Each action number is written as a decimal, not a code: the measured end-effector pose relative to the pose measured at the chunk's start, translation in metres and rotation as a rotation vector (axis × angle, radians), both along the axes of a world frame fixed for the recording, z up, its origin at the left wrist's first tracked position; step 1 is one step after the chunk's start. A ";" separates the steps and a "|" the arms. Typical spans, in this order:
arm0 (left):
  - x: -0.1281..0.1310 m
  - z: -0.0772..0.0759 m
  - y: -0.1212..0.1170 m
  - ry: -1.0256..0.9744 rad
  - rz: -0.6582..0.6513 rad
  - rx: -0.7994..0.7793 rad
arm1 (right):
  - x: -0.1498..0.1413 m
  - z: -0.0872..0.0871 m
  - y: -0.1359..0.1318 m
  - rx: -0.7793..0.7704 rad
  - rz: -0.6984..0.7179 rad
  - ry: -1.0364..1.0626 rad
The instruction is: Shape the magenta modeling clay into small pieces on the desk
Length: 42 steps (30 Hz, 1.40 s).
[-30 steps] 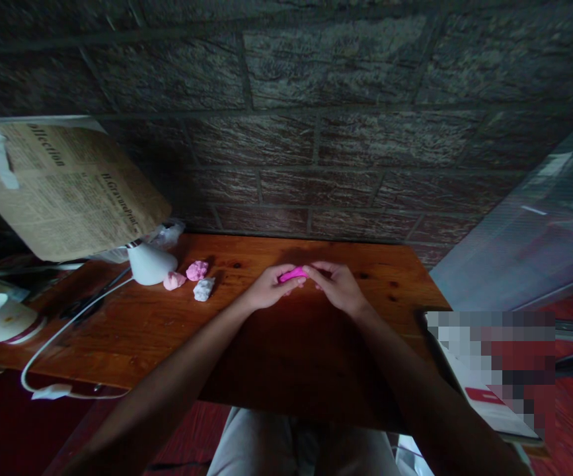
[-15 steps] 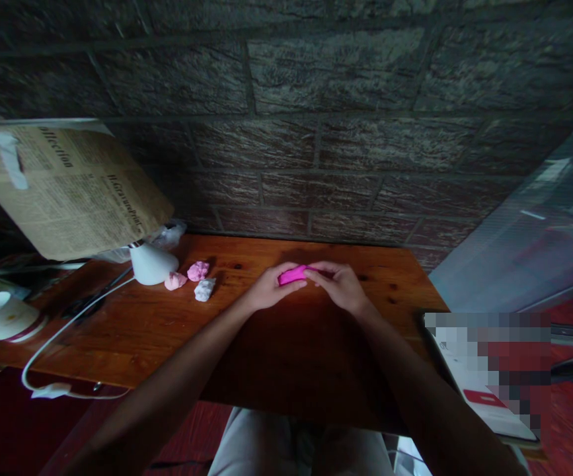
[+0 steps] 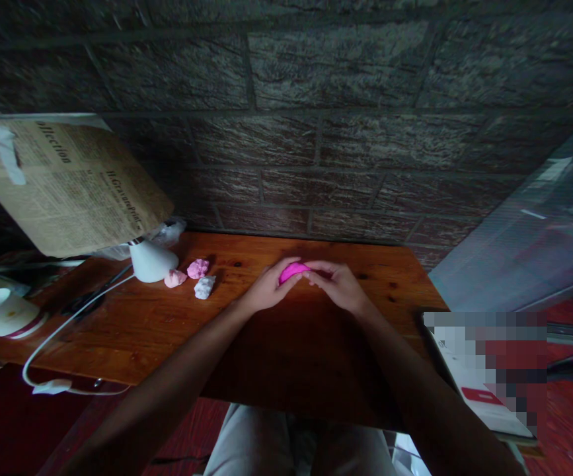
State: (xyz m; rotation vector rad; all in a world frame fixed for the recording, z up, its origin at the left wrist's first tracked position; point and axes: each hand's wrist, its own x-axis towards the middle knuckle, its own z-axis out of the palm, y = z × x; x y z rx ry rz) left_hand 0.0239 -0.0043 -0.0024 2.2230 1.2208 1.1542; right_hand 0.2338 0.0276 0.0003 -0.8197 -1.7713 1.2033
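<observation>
A small bright pink piece (image 3: 293, 272), perhaps paper or clay, is between my two hands above the wooden table. My left hand (image 3: 269, 285) is closed round its left part, thumb in front and fingers behind. At its right end, the fingertips of my right hand (image 3: 336, 283) pinch the edge. My fingers partly cover the piece. To the left on the tabletop lie three crumpled lumps: a pink lump (image 3: 197, 268), a peach lump (image 3: 175, 278) and a white lump (image 3: 204, 287).
A lamp with a newsprint shade (image 3: 82, 185) and white base (image 3: 152, 261) stands at the left, its white cord (image 3: 63, 337) trailing over the table edge. A paper cup (image 3: 6, 312) is farther left. A brick wall (image 3: 286, 145) rises behind the table. A partly blurred-out flat item (image 3: 457, 370) lies right.
The pink piece looks shorter and more rounded, with less of it showing on the right. My right fingertips have shifted slightly along its end. Both hands stay in nearly the same place.
</observation>
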 end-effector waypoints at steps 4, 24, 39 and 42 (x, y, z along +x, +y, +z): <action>-0.001 0.000 0.000 0.012 -0.017 0.003 | -0.001 0.000 -0.002 0.012 -0.008 -0.027; -0.009 0.001 0.000 0.344 -0.002 0.087 | -0.007 -0.001 -0.006 -0.094 -0.035 -0.083; -0.004 0.003 -0.003 0.471 0.080 0.051 | -0.005 -0.004 -0.005 0.094 -0.019 -0.134; -0.004 0.003 -0.003 0.475 0.089 0.050 | -0.005 -0.005 -0.004 0.075 -0.022 -0.135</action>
